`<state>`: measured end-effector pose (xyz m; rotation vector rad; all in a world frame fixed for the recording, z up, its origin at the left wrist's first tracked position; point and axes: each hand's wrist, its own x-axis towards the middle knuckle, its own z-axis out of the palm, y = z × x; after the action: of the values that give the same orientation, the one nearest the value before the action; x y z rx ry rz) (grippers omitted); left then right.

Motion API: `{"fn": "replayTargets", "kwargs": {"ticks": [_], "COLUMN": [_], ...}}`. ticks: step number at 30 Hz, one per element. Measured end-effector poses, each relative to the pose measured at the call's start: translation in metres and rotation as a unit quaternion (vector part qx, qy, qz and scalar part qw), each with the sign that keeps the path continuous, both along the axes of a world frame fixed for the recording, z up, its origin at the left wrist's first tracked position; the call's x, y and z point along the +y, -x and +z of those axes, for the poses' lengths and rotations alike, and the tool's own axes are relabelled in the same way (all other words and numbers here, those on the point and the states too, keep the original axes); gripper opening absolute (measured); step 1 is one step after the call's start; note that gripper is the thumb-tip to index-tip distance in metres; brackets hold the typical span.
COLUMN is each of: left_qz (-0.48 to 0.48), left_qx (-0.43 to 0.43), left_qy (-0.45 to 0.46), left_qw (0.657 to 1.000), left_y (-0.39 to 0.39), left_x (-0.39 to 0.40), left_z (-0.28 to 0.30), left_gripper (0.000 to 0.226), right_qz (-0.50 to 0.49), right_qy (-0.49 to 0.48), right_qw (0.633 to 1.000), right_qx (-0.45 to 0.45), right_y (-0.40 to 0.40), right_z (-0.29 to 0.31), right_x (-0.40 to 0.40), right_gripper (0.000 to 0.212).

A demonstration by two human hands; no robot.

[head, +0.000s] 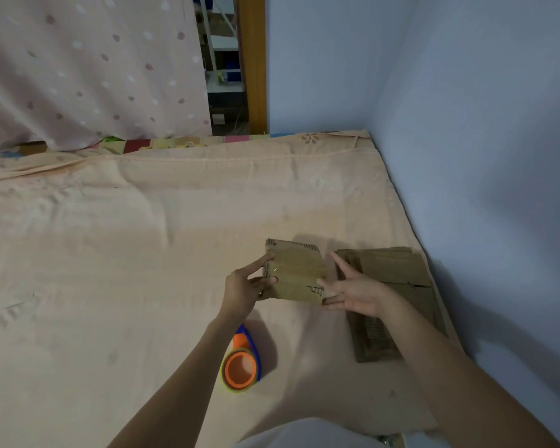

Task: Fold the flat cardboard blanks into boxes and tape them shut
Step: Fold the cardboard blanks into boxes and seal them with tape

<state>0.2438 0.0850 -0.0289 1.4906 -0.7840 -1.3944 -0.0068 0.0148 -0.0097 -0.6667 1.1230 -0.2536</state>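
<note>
At the centre of the frame the left hand [244, 291] has its fingers curled onto the left edge of a folded cardboard box [294, 273], thumb under, fingers over; the grip looks light, so the box could twist or slip if the far side is let go; shiny tape already crosses its top face, and a torn patch shows at the lower right corner, which I judge could rip further under a hard squeeze. The right hand [353, 291] lies against the box's right side with fingers spread and nearly straight, steadying rather than gripping; pressing there on a soft bed [110, 237] might crush a wall or spring the taped seam. Whether the far end is sealed cannot be told.

Around: in the upper left a dotted pink curtain [88, 69] hangs to the bed's edge; below the left forearm, lower centre, a tape dispenser [241, 363] with an orange core lies on the sheet, close enough to be knocked by that arm; right of the box a stack of flat cardboard blanks [395, 302] lies just beside the blue wall [482, 156], partly covered by the right hand, which would have to move clear before the next blank is lifted.
</note>
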Motion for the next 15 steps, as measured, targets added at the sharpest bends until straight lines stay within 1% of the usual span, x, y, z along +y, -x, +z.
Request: {"fn": "replayTargets", "kwargs": {"ticks": [1,2,5,7,9,12,15], "left_qz": [-0.006,-0.010,-0.028,-0.050,-0.068,-0.082,-0.116], "left_qx": [0.006,0.012,0.029,0.040,0.079,0.175,0.192], "left_qy": [0.004,0.009,0.017,0.013,-0.033,-0.145,-0.187], "left_qw": [1.000,1.000,0.999,0.998,0.994,0.970,0.956], "left_y": [0.001,0.000,-0.001,-0.004,-0.008,-0.018,-0.020], "left_x": [0.000,0.001,0.001,0.001,-0.001,-0.008,-0.011], "left_z": [0.001,0.001,0.005,0.011,0.016,0.014,0.012], "left_gripper": [0.048,0.048,0.047,0.041,0.041,0.050,0.060], "right_qz": [0.028,0.044,0.056,0.055,0.060,0.067,0.083], "right_qy": [0.027,0.044,0.090,0.137,0.186,0.241,0.312], "right_qw": [0.999,0.998,0.994,0.989,0.979,0.966,0.941], "right_qx": [0.008,0.010,0.007,0.024,0.049,0.068,0.097], "right_y": [-0.001,-0.003,-0.008,-0.010,-0.013,-0.016,-0.017], "right_z": [0.001,0.003,0.010,0.014,0.016,0.015,0.014], "right_x": [-0.001,-0.003,-0.006,-0.007,-0.006,-0.002,0.003], "right_gripper": [0.110,0.109,0.088,0.075,0.070,0.071,0.073]}}
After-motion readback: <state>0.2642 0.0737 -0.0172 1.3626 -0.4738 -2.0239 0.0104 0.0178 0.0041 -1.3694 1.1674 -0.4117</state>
